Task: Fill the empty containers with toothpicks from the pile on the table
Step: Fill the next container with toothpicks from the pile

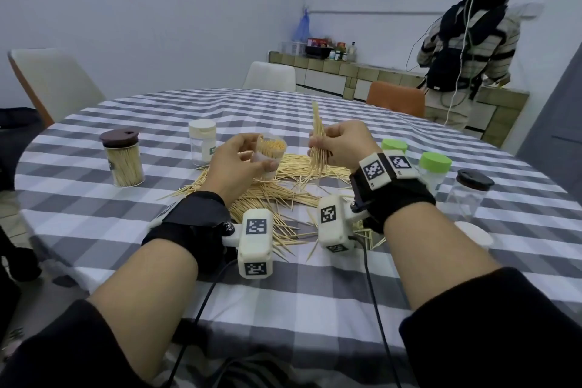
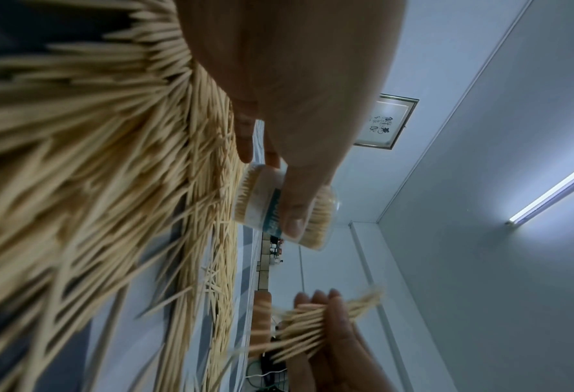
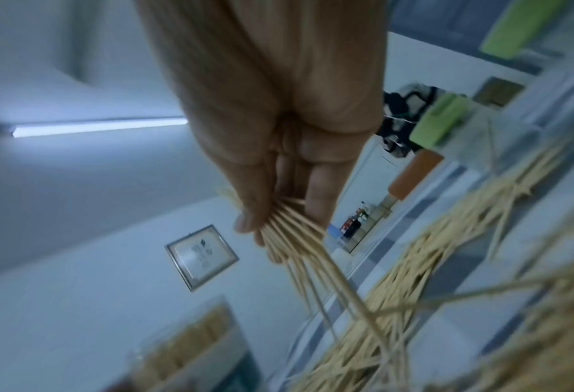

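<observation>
My left hand [image 1: 239, 157] grips a clear open container [image 1: 270, 156] packed with toothpicks, lifted just above the pile [image 1: 283, 195] on the checked table [image 1: 315, 293]. The left wrist view shows the same container [image 2: 288, 212] under my fingers [image 2: 295, 209]. My right hand [image 1: 338, 145], to the container's right, pinches a loose bundle of toothpicks [image 1: 318, 142] that stands nearly upright and fans out below the fingers. In the right wrist view the bundle [image 3: 295, 238] sticks out between thumb and fingers, above the pile [image 3: 413, 305].
A brown-lidded jar [image 1: 123, 157] full of toothpicks and a white-capped jar [image 1: 202, 143] stand at left. Two green-lidded jars [image 1: 434, 167] and a dark-lidded clear jar [image 1: 469, 192] stand at right. A white lid [image 1: 475, 235] lies near my right wrist. Another person [image 1: 466, 41] stands at the back counter.
</observation>
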